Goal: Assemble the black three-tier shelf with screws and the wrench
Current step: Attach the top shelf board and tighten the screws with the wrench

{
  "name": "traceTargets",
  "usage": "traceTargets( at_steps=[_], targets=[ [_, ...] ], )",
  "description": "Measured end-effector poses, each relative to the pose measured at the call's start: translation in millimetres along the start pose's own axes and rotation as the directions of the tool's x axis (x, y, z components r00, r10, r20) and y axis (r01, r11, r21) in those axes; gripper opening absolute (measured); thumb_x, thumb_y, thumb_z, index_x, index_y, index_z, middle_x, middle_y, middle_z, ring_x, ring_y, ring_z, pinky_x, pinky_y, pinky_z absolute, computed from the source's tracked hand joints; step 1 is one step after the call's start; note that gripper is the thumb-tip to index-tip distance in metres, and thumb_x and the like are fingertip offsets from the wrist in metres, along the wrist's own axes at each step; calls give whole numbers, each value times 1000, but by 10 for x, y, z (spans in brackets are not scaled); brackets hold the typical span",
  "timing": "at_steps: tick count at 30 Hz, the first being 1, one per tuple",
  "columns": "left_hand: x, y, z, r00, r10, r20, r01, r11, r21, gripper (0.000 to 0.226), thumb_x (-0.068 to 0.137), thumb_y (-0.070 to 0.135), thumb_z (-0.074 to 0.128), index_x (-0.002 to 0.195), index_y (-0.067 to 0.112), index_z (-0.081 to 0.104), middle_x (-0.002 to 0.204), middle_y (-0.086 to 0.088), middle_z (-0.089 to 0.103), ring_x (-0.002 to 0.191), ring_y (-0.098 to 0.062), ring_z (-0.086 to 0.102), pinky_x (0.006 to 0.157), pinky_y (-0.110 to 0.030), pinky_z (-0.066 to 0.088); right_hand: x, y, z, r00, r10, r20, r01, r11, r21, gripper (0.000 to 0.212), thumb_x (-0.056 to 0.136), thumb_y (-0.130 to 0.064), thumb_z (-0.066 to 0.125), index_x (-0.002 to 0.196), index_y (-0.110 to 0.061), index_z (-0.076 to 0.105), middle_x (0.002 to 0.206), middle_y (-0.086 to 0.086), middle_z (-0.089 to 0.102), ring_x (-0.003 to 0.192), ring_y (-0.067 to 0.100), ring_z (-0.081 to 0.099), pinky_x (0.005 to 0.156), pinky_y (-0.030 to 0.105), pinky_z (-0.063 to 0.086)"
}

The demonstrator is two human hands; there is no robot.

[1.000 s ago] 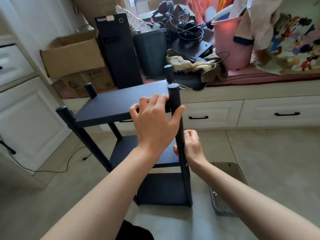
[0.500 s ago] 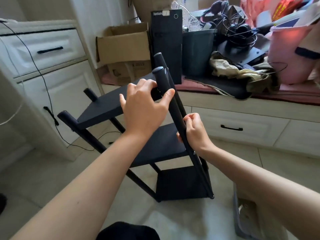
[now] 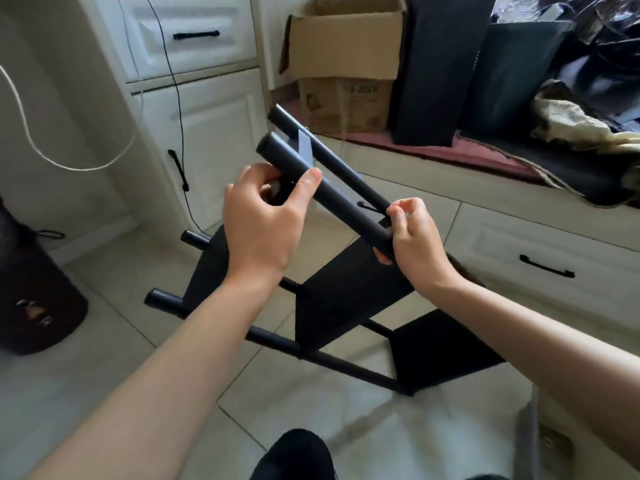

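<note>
Both hands [image 3: 259, 226] grip tilted black shelf [image 3: 349, 299].

Pale tiled floor [image 3: 86, 393] with thin grout lines. White panelled cabinet [image 3: 204, 133] at left, drawer above door, black bar handles; thin black cable [image 3: 175, 98] hangs down its front, white cord [image 3: 52, 161] loops beside it. Low white drawer unit [image 3: 540, 258] along the back with black handles, topped by a dark red cushion [image 3: 433, 148]. On it: open cardboard box [image 3: 346, 53], black tower case [image 3: 440, 67], dark bin [image 3: 519, 74], crumpled beige cloth [image 3: 571, 126]. Dark bag [image 3: 31, 299] on floor at left. Soft daylight.
</note>
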State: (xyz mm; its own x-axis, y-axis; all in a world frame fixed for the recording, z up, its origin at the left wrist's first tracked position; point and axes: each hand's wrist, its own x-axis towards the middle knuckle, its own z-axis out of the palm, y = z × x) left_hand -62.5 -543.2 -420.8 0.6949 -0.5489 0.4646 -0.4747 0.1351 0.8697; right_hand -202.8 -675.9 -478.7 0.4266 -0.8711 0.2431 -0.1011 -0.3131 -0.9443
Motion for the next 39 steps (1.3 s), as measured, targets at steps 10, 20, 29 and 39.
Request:
traceTargets(
  at_steps=[10, 20, 29, 39],
  targets=[
    [-727, -1417, -376, 953, -294, -71, 267, 928, -259, 37, 68, 58, 82, 91, 29, 72, 88, 16, 75, 88, 2, 69, 74, -5, 47, -244, 690, 494, 997, -19, 70, 34, 974, -223, 12, 104, -33, 41, 96, -37, 48, 79, 2, 58, 66, 14, 62, 49, 27, 56],
    [-1266, -2221, -335, 870, -492, -39, 442, 812, -382, 24, 61, 41, 82, 82, 29, 78, 87, 12, 77, 84, 2, 71, 70, -6, 50, -448, 1350, 678, 991, 8, 132, 56, 880, -471, 11, 102, -37, 37, 103, -31, 46, 72, -1, 63, 59, 7, 63, 48, 14, 48],
    [-1436, -2456, -473, 826, -558, 78, 545, 757, -360, 40, 54, 37, 85, 93, 45, 78, 103, 13, 77, 99, 0, 70, 77, -7, 52, -668, 1464, 751, 989, 5, 148, 84, 807, -585, 18, 97, -40, 34, 103, -28, 47, 64, -9, 61, 62, 7, 63, 60, 30, 49],
    [-1201, -2372, -635, 843, -502, 195, 522, 850, -66, 47, 51, 41, 84, 95, 29, 74, 88, 15, 76, 80, 1, 69, 74, -8, 50, -361, 1326, 822, 944, 230, 235, -106, 890, -444, 15, 101, -26, 43, 88, -27, 51, 70, -11, 73, 64, 11, 69, 75, 48, 57]
  ],
)
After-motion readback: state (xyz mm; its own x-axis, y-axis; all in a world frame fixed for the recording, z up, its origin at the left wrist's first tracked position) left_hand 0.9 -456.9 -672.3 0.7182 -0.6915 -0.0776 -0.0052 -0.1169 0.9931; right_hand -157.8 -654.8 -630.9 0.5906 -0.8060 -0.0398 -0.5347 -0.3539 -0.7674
